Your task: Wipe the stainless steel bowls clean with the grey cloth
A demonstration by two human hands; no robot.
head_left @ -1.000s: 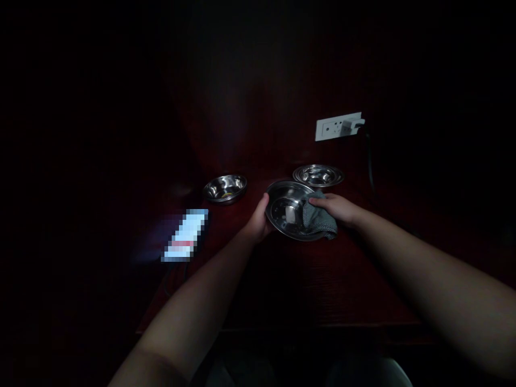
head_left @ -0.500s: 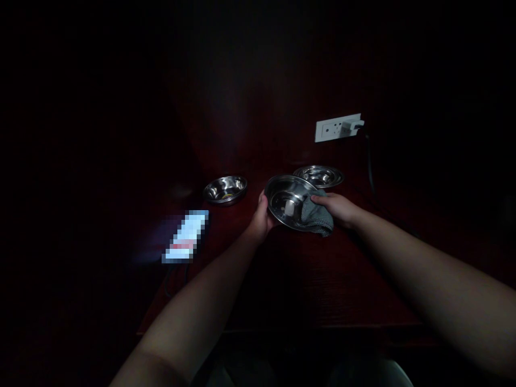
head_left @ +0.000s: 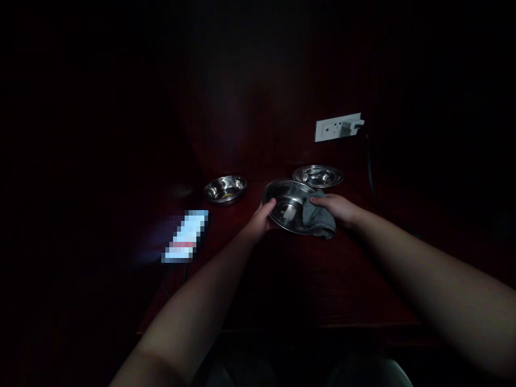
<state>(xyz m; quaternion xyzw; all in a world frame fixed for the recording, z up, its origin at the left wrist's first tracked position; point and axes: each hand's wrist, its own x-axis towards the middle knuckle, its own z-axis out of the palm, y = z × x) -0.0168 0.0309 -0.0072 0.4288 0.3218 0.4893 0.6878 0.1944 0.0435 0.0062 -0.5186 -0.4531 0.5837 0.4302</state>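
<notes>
A shiny steel bowl is held up over the dark red table, its inside tilted toward me. My left hand grips its left rim, thumb over the edge and the other fingers hidden beneath. At the right rim, my right hand pinches a grey cloth against the bowl. The cloth drapes over the rim, partly inside the bowl and partly hanging outside. Behind, to the left, rests another steel bowl with something yellow at its bottom. Wide-rimmed steel dishes, seemingly stacked, stand behind the held bowl.
A lit phone, its screen blurred out, lies at the table's left side with a cable below it. On the back wall is a white socket with a plug in it. A dark cord runs down at the right. Surroundings are very dark.
My left thumb has slid further over the bowl's left rim. The bowl has dipped and turned slightly, and the cloth with my right hand has shifted only a little.
</notes>
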